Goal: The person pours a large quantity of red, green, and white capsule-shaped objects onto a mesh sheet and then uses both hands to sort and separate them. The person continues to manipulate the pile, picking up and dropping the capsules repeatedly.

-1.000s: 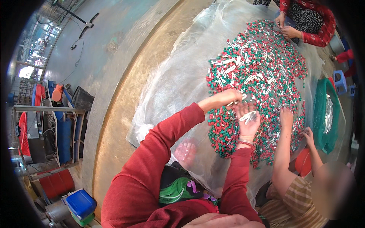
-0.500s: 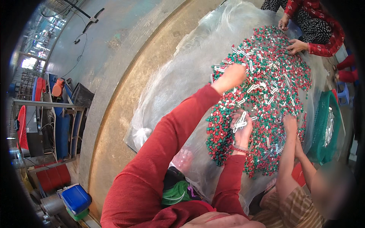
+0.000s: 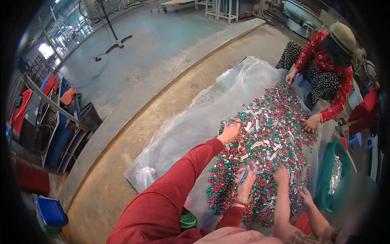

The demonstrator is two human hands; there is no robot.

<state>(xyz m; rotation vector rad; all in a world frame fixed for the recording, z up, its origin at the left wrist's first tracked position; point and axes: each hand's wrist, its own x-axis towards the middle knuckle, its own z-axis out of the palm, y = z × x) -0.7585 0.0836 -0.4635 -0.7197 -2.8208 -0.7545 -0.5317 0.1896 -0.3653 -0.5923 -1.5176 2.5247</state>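
A broad heap of small red, green and white pieces [image 3: 227, 171] lies on a clear plastic sheet [image 3: 178, 134], with long silvery slotted strips [image 3: 256, 144] scattered through it. My left hand [image 3: 229, 133] reaches to the heap's left edge, fingers bent down and drawn together among the pieces. What lies between its fingertips is hidden. Closer to me, my right hand [image 3: 245, 186], a bracelet at its wrist, is turned palm up just over the heap. Its fingers curl round several slotted strips [image 3: 242, 176].
At right, a co-worker's two hands [image 3: 281, 175] work in the heap; another person in patterned red [image 3: 339, 87] squats at its far end. A green basket [image 3: 325, 195] of silvery strips stands beyond the right edge. A blue-lidded box [image 3: 51, 212] and a floor fan [image 3: 118, 44] are at left.
The view has tilted up, so the heap sits lower and the far worker shows more fully. My left hand has shifted along the heap's left edge. My right hand still holds strips.
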